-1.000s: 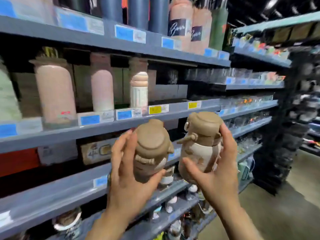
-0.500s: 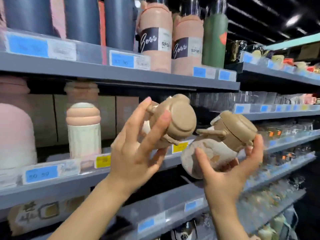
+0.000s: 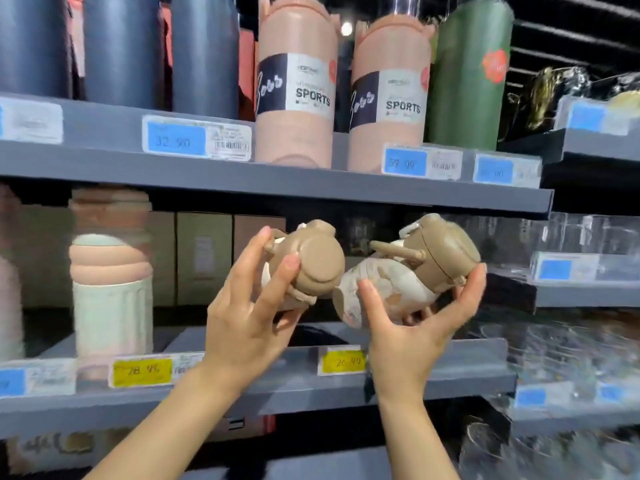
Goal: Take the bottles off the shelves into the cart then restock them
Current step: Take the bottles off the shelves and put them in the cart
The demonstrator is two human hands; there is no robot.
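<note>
**Two small tan bottles being carried to the middle shelf**

A person is facing grey shop shelving and holding one small bottle in each hand, both raised in front of the middle shelf, just above the yellow price tag on its front edge.

The left hand is gripping the left tan bottle, fingers curled around its body from below and from the left, one fingertip lying on the domed lid. This bottle is tipping so that its round lid is facing the camera and its base is pointing back into the shelf.

The right hand is cradling the right tan bottle from beneath, thumb on the near side, fingers wrapping up the far side. Its long axis is lying nearly level, lid up and to the right of the tag, base down and to the left, almost touching the other bottle.

Both bottles are squat, with tan domed lids, a thin side loop or strap, and pale cream bodies with brown patches; the pattern is too blurred to read.

The open shelf space is lying directly behind and below both bottles, above the tag. Both hands are looking about equally near it, so each bottle would need turning upright before being set down.
</note>
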